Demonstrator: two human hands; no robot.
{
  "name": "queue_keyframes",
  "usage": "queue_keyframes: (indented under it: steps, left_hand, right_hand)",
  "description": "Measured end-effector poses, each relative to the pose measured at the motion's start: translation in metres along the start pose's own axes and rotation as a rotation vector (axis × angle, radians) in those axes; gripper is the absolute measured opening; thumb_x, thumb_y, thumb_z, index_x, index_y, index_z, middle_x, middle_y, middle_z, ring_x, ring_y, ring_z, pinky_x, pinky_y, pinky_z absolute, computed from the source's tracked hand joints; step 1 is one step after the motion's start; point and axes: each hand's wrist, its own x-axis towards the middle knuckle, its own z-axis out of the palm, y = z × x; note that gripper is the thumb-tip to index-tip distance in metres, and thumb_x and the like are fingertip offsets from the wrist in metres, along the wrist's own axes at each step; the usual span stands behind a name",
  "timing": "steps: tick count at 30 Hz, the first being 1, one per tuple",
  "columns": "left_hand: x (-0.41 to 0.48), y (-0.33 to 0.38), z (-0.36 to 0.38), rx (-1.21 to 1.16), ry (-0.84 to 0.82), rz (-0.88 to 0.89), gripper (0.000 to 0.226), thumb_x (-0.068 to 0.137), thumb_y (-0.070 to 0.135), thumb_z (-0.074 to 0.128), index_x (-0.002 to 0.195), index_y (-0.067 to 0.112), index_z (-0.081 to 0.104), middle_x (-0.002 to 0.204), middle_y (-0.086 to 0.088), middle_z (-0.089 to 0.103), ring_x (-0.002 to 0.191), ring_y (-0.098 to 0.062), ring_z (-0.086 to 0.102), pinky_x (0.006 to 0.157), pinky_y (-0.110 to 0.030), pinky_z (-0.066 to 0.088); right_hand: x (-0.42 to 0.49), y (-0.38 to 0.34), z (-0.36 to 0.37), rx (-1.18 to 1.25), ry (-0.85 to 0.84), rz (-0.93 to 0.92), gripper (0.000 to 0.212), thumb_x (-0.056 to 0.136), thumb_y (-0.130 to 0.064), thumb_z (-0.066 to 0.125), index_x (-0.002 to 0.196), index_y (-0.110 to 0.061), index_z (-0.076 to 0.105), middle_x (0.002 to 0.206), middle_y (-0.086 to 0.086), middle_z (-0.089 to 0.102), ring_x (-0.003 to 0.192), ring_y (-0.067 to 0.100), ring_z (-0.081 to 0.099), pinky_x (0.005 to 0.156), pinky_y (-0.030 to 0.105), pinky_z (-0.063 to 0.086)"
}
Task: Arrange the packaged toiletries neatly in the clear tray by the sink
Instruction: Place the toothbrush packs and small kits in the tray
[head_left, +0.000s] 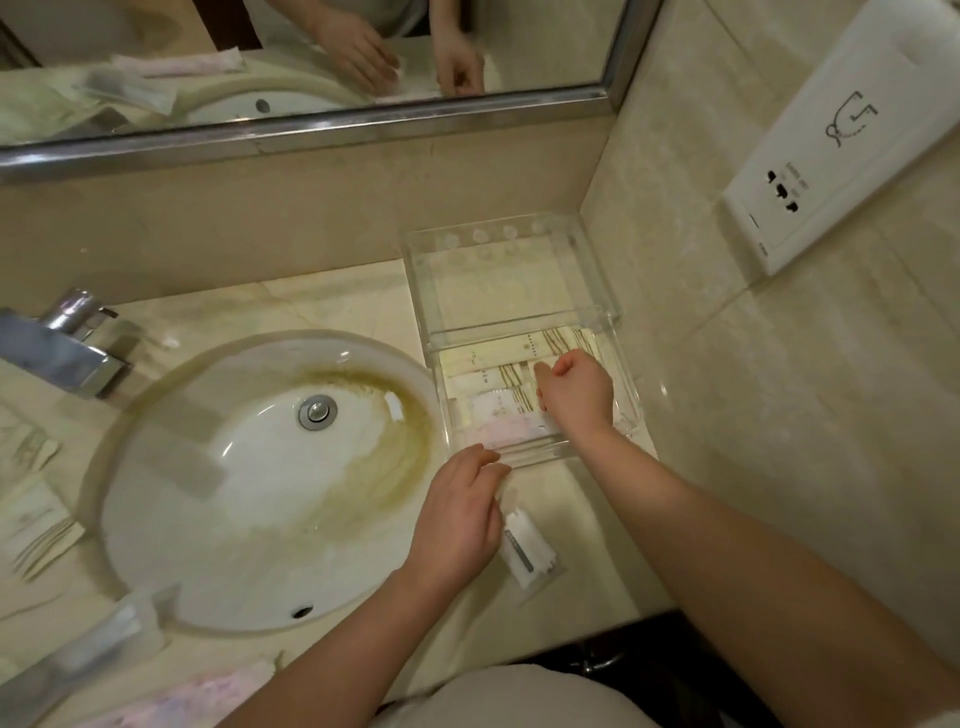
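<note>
Packets (514, 364) of toiletries lie flat in the near compartment of the clear tray (613, 306), which sits on the desk (337, 306) right of the sink (249, 467). Right hand (574, 389) reaches into that compartment, its grip curled against the packets, though I cannot tell whether it grasps 1. Left hand (460, 512) rests just before the tray's near wall, its grip closed on a white sachet (524, 545).

Right hand (574, 387) rests curled on the cream packets (519, 358) inside the clear tray (631, 400), beside the sink (249, 467); left hand (457, 514) pinches a white sachet (527, 553) on the counter (just before the tray's near rim)
</note>
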Motion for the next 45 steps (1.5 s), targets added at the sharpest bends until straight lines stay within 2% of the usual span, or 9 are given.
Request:
queue_keyframes:
  steps: [6,11,18,24,29,33,38,41,45]
  left_hand:
    - [-0.028,-0.008,-0.007,0.014,-0.03,-0.053,0.036,0.072,0.005,0.05,0.104,0.009,0.067,0.107,-0.006,0.063,0.102,-0.023,0.055,0.092,-0.029,0.042]
    - [-0.064,-0.009,-0.009,0.045,-0.075,-0.124,0.039,0.074,0.008,0.054,0.111,0.009,0.065,0.111,-0.008,0.062,0.106,-0.024,0.054,0.094,-0.035,0.045]
    - [-0.128,-0.015,-0.017,0.079,0.081,-0.297,0.038,0.077,0.003,0.055,0.113,0.008,0.066,0.114,-0.01,0.064,0.108,-0.026,0.055,0.094,-0.035,0.046]
    - [-0.198,-0.059,-0.081,0.147,0.322,-0.686,0.036,0.078,-0.005,0.06,0.112,0.006,0.067,0.113,-0.015,0.064,0.104,-0.031,0.059,0.089,-0.034,0.044]
    - [-0.239,-0.103,-0.135,0.405,0.153,-0.928,0.024,0.081,0.012,0.068,0.104,0.012,0.072,0.1,-0.014,0.067,0.097,-0.034,0.061,0.08,-0.039,0.049]
    - [-0.237,-0.107,-0.137,0.46,-0.163,-0.824,0.025,0.075,0.027,0.072,0.099,0.02,0.07,0.096,-0.007,0.064,0.093,-0.03,0.061,0.077,-0.037,0.05]
    - [-0.227,-0.112,-0.14,0.447,-0.244,-0.783,0.021,0.076,0.034,0.072,0.09,0.022,0.062,0.089,0.0,0.063,0.084,-0.024,0.061,0.069,-0.033,0.045]
    - [-0.202,-0.101,-0.141,0.256,-0.255,-0.721,0.024,0.076,0.029,0.071,0.073,0.019,0.05,0.072,0.001,0.057,0.066,-0.02,0.055,0.055,-0.031,0.036]
    - [-0.146,-0.076,-0.142,-0.057,-0.171,-0.647,0.03,0.073,0.024,0.074,0.072,0.013,0.046,0.063,0.003,0.046,0.057,-0.016,0.039,0.055,-0.032,0.029]
  right_hand:
    - [-0.107,0.051,-0.003,-0.376,-0.125,-0.255,0.027,0.081,-0.051,0.064,0.085,-0.026,0.052,0.075,-0.01,0.061,0.07,0.014,0.059,0.061,0.032,0.046]
    - [-0.148,0.096,0.012,-0.765,-0.21,-0.313,0.072,0.071,-0.057,0.075,0.121,-0.013,0.048,0.113,0.011,0.055,0.102,0.031,0.056,0.074,0.038,0.047]
    - [-0.154,0.076,0.037,-0.674,-0.381,-0.397,0.049,0.078,-0.042,0.074,0.11,-0.013,0.052,0.102,0.008,0.065,0.091,0.031,0.063,0.062,0.034,0.041]
    - [-0.187,0.06,0.056,-0.444,-0.601,-0.39,0.027,0.085,-0.039,0.067,0.089,-0.015,0.056,0.082,-0.002,0.058,0.08,0.021,0.057,0.057,0.03,0.035]
    - [-0.211,0.051,0.064,-0.264,-0.691,-0.364,0.028,0.085,-0.037,0.068,0.101,-0.015,0.062,0.09,0.0,0.065,0.081,0.016,0.06,0.062,0.03,0.041]
    - [-0.217,0.042,0.065,-0.228,-0.695,-0.355,0.027,0.085,-0.037,0.068,0.1,-0.015,0.061,0.088,-0.001,0.064,0.078,0.015,0.059,0.062,0.03,0.042]
    - [-0.209,0.033,0.065,-0.213,-0.679,-0.314,0.026,0.084,-0.037,0.068,0.097,-0.015,0.061,0.089,0.0,0.065,0.082,0.018,0.061,0.068,0.032,0.045]
    - [-0.203,0.026,0.06,-0.162,-0.643,-0.266,0.022,0.085,-0.035,0.068,0.094,-0.018,0.06,0.084,-0.007,0.062,0.08,0.014,0.06,0.065,0.029,0.044]
    - [-0.184,0.022,0.043,-0.059,-0.519,-0.161,0.027,0.085,-0.035,0.069,0.095,-0.01,0.063,0.09,0.003,0.067,0.085,0.022,0.065,0.07,0.033,0.049]
